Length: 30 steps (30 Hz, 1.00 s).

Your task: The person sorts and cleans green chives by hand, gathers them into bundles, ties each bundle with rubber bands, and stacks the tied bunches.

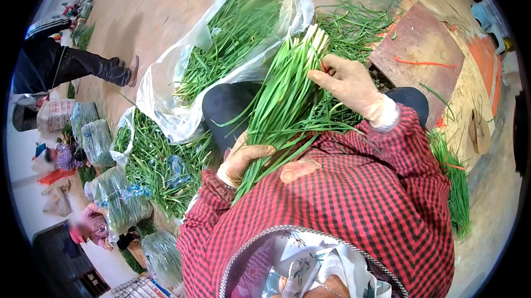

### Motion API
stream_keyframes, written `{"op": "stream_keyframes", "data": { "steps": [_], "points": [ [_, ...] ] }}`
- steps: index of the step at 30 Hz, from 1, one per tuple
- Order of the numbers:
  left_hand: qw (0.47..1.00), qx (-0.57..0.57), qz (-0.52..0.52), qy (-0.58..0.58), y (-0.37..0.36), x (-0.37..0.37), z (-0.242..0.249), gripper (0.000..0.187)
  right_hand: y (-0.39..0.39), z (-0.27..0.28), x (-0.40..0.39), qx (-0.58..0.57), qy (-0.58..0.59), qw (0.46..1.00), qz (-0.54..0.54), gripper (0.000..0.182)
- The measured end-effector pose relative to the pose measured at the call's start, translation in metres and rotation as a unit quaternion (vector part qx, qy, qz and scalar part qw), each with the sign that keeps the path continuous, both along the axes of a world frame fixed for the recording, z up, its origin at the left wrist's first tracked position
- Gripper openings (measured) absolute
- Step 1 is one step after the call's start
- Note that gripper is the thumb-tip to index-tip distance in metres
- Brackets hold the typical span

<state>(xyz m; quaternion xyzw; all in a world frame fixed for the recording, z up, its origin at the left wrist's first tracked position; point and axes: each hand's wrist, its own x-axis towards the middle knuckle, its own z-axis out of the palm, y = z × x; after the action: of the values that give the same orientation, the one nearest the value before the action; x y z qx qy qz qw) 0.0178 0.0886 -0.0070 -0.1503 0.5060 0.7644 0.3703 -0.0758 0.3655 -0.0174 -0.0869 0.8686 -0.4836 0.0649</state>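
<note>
A bunch of garlic chives [282,85] lies across my lap, its pale stem ends pointing up and away from me. My left hand [246,159], in a tan glove, is wrapped round the leafy lower part. Beside the pale ends, my right hand [351,85], also gloved, has its thumb and forefinger apart at the bunch's edge. A small red bit shows between them; I cannot make out what it is. More loose chives [354,29] are spread on the ground just beyond the bunch.
A clear plastic bag [160,90] of chives stands ahead. Loose chives [160,159] lie at left. To the right are a brown board [423,46] with a red strip [423,63] and a tied chive bundle [454,187]. A person's leg [94,65] and other people are at left.
</note>
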Motion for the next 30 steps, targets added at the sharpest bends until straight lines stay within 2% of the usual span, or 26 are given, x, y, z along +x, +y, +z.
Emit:
{"op": "stream_keyframes", "data": {
  "steps": [1, 2, 3, 5, 6, 7, 9, 11, 12, 13, 14, 15, 17, 18, 20, 21, 23, 24, 25, 26, 27, 29, 30],
  "points": [
    [1.000, -0.016, 0.002, 0.024, 0.001, 0.001, -0.001, 0.049, -0.004, -0.010, -0.005, 0.029, 0.003, 0.999, 0.027, 0.031],
    [0.999, -0.036, -0.001, 0.024, -0.005, 0.002, -0.009, 0.052, -0.005, -0.012, -0.006, -0.076, -0.028, 0.997, 0.011, 0.026],
    [0.999, -0.037, 0.001, 0.025, -0.009, 0.002, -0.007, 0.052, -0.001, -0.023, -0.012, -0.097, 0.032, 0.995, -0.009, 0.028],
    [0.998, -0.030, -0.035, 0.044, -0.015, 0.001, 0.001, 0.058, 0.016, -0.025, -0.026, -0.171, -0.048, 0.982, -0.059, 0.028],
    [0.997, -0.049, 0.038, 0.036, -0.003, 0.006, 0.015, 0.050, 0.030, -0.023, -0.033, -0.172, -0.079, 0.978, -0.088, 0.027],
    [0.997, -0.049, 0.039, 0.035, 0.000, 0.007, 0.019, 0.050, 0.046, -0.024, -0.041, -0.173, -0.111, 0.972, -0.116, 0.026],
    [0.995, -0.064, 0.061, 0.042, 0.002, 0.010, 0.022, 0.054, 0.080, -0.041, -0.058, -0.138, -0.095, 0.963, -0.213, 0.028],
    [0.996, -0.058, 0.051, 0.041, -0.007, 0.009, 0.011, 0.058, 0.088, -0.037, -0.058, -0.143, -0.124, 0.958, -0.217, 0.030],
    [0.996, -0.068, 0.033, 0.046, -0.011, 0.009, 0.005, 0.058, 0.078, -0.033, -0.050, -0.066, 0.018, 0.986, -0.151, 0.035],
    [0.996, -0.077, 0.013, 0.049, -0.012, 0.010, 0.002, 0.059, 0.067, -0.027, -0.037, 0.014, 0.157, 0.984, -0.082, 0.042],
    [0.992, -0.101, 0.012, 0.074, -0.007, 0.008, 0.001, 0.063, 0.053, -0.007, -0.022, 0.020, 0.124, 0.992, -0.013, 0.054],
    [0.992, -0.100, 0.007, 0.073, -0.006, 0.006, 0.000, 0.063, 0.037, 0.016, -0.010, 0.090, 0.057, 0.994, 0.022, 0.055],
    [0.993, -0.092, -0.024, 0.067, -0.002, 0.002, -0.003, 0.074, 0.021, 0.021, -0.005, 0.173, 0.070, 0.976, 0.107, 0.049],
    [0.996, -0.041, -0.011, 0.077, 0.002, 0.001, -0.002, 0.075, 0.019, 0.020, -0.007, 0.174, 0.069, 0.977, 0.105, 0.049],
    [0.995, -0.045, -0.012, 0.090, 0.001, 0.004, -0.006, 0.075, 0.017, 0.013, -0.015, 0.110, 0.070, 0.979, 0.157, 0.037],
    [0.993, -0.050, -0.011, 0.104, 0.000, 0.005, -0.007, 0.074, 0.016, 0.009, -0.016, 0.109, 0.069, 0.979, 0.158, 0.037],
    [0.993, -0.048, -0.011, 0.106, -0.002, 0.007, -0.008, 0.073, 0.012, -0.002, -0.015, -0.025, -0.004, 0.990, 0.136, 0.029],
    [0.992, -0.056, -0.012, 0.112, -0.002, 0.009, -0.008, 0.073, 0.009, -0.003, -0.015, -0.024, 0.067, 0.988, 0.140, 0.021],
    [0.991, -0.063, -0.013, 0.118, -0.001, 0.009, -0.007, 0.072, 0.008, -0.001, -0.015, -0.025, 0.065, 0.988, 0.139, 0.021],
    [0.987, -0.115, -0.029, 0.113, 0.001, 0.007, -0.003, 0.069, 0.007, 0.004, -0.017, -0.102, -0.057, 0.987, 0.111, 0.018],
    [0.987, -0.114, -0.030, 0.113, -0.001, 0.004, -0.004, 0.069, 0.007, 0.011, -0.019, -0.177, -0.177, 0.965, 0.081, 0.016],
    [0.997, -0.055, -0.042, 0.025, -0.007, -0.002, -0.005, 0.064, 0.012, 0.016, -0.024, -0.269, -0.165, 0.947, 0.070, 0.016],
    [0.997, -0.059, -0.037, 0.023, -0.007, -0.003, -0.005, 0.059, 0.014, 0.019, -0.026, -0.284, -0.146, 0.945, 0.063, 0.016]
  ]
}}
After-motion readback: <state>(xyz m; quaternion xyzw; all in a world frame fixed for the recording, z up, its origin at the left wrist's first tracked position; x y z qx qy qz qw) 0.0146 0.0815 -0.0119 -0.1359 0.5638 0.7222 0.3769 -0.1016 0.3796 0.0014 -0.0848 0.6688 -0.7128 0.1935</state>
